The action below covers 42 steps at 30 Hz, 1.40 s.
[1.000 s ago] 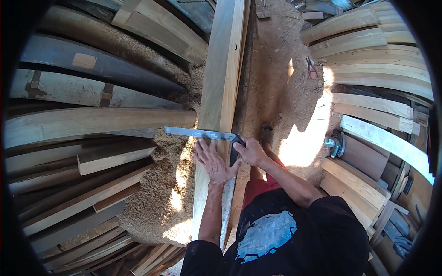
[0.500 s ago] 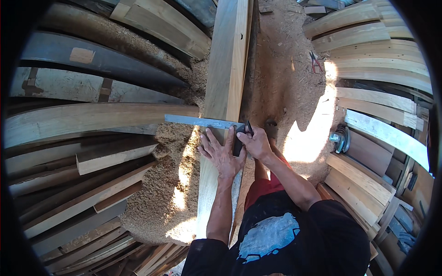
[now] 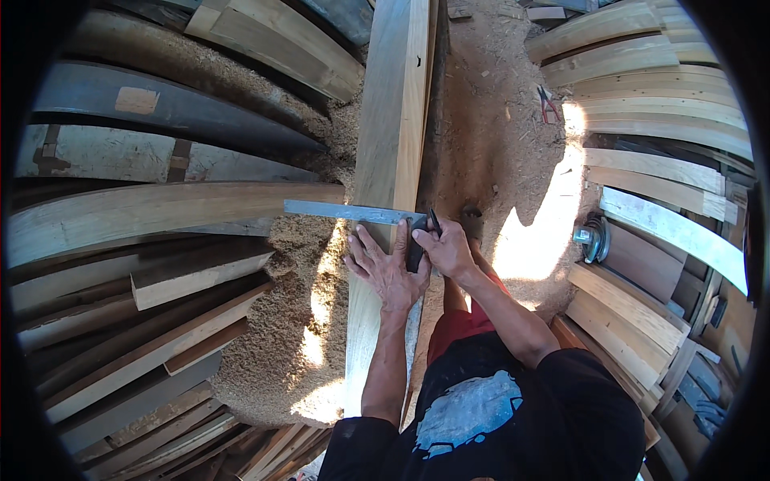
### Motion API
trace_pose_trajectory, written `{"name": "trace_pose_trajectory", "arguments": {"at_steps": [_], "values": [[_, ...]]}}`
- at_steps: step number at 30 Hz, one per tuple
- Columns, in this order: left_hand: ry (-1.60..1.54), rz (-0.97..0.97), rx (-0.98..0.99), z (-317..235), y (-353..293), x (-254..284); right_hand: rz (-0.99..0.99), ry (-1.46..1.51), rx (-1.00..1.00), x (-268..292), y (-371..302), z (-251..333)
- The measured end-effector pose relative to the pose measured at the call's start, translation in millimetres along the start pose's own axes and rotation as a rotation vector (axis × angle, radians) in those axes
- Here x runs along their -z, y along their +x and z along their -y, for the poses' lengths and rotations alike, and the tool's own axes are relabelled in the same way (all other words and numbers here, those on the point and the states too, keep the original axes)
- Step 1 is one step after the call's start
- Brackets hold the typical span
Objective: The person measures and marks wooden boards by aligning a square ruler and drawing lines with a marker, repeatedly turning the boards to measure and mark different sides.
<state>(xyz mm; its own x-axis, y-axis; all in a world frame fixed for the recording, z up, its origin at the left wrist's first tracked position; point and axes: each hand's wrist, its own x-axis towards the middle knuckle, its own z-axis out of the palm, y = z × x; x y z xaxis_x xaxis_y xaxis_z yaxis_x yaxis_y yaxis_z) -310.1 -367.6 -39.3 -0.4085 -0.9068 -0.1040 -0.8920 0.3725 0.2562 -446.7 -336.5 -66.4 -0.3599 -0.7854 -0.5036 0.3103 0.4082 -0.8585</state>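
Note:
A try square lies across a long wooden board [image 3: 377,152], its metal blade [image 3: 341,212] reaching past the board's left edge. My left hand [image 3: 387,268] holds the square down with fingers spread; the thumb and index finger lie on either side of its dark stock [image 3: 415,252]. Close on the right, my right hand [image 3: 446,250] is closed round a dark pencil or pen [image 3: 435,222], which points up from the fist. The right thumb reaches to the stock. The writing tip is too small to make out.
Stacked planks [image 3: 176,200] line the left side, above heaped sawdust [image 3: 281,337]. More boards [image 3: 658,104] lie to the right. Red-handled pliers [image 3: 549,106] rest on the dusty floor [image 3: 489,120], and a power tool with a round guard [image 3: 593,238] stands near the right-hand boards.
Both hands and the square keep nearly the same place on the board. The view has shifted very slightly; nothing was taken up or let go.

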Motion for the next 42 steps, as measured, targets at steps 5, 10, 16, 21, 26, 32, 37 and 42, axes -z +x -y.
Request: {"name": "trace_pose_trajectory", "arguments": {"at_steps": [5,10,16,21,26,32,37,42], "values": [[-0.01,0.011,0.004,1,0,0,0.002,-0.002,0.011,-1,-1,4],[-0.016,0.019,0.011,-2,1,1,0.034,0.035,0.025,1,3,6],[-0.035,0.031,0.017,-4,1,3,-0.16,-0.498,0.292,37,7,42],[-0.027,0.033,0.029,-4,0,3,-0.067,-0.402,0.435,56,9,85],[-0.033,-0.001,0.005,-6,0,0,0.191,-0.333,0.504,49,25,92],[-0.048,0.015,0.025,-6,2,1,0.306,-0.509,0.559,36,40,100],[-0.047,-0.005,0.014,-3,0,2,0.364,-0.864,0.618,37,39,120],[-0.041,0.012,0.013,-8,2,5,0.24,-0.702,0.637,53,41,108]]}}
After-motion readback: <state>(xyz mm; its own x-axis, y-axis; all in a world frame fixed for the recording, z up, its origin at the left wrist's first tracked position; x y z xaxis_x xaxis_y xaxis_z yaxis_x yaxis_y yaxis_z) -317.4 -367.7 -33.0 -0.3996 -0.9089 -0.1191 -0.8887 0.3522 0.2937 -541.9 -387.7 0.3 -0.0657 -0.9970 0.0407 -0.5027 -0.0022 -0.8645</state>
